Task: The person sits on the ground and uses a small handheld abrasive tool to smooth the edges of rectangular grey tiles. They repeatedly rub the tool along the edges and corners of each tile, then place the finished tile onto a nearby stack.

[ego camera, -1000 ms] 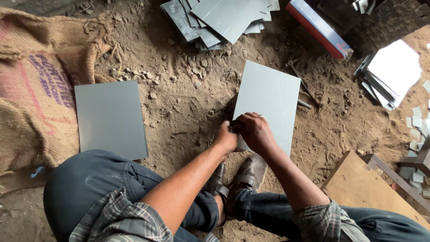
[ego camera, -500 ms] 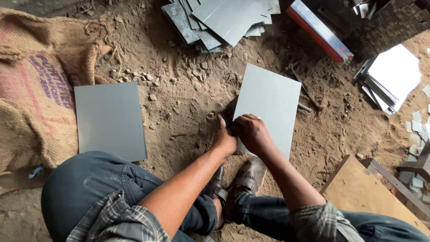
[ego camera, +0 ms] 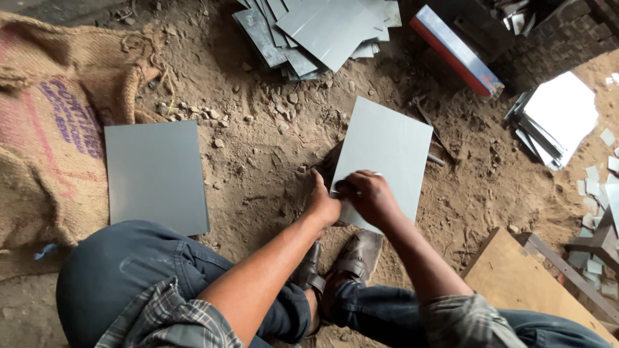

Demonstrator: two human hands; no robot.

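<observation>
Plain grey rectangular metal sheet [ego camera: 387,151] under the hands; matching grey flat sheet [ego camera: 156,175] at left; tan woven burlap sack [ego camera: 48,135] with faded purple and red print; grey-brown plaid shirt sleeves [ego camera: 169,319]; dark blue-grey trousers [ego camera: 129,270]

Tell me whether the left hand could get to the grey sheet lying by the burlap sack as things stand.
Probably yes. The left hand rests at the edge of the grey sheet in front; the other grey sheet lies to its left beside the raised knee, with only bare dirt between.

— What's underfoot?
— A bare dirt floor [ego camera: 258,167], strewn with small stones [ego camera: 193,113], in soft daylight.
— And at its edges?
— A burlap sack [ego camera: 45,129] left, a plywood board [ego camera: 516,277] lower right.
</observation>
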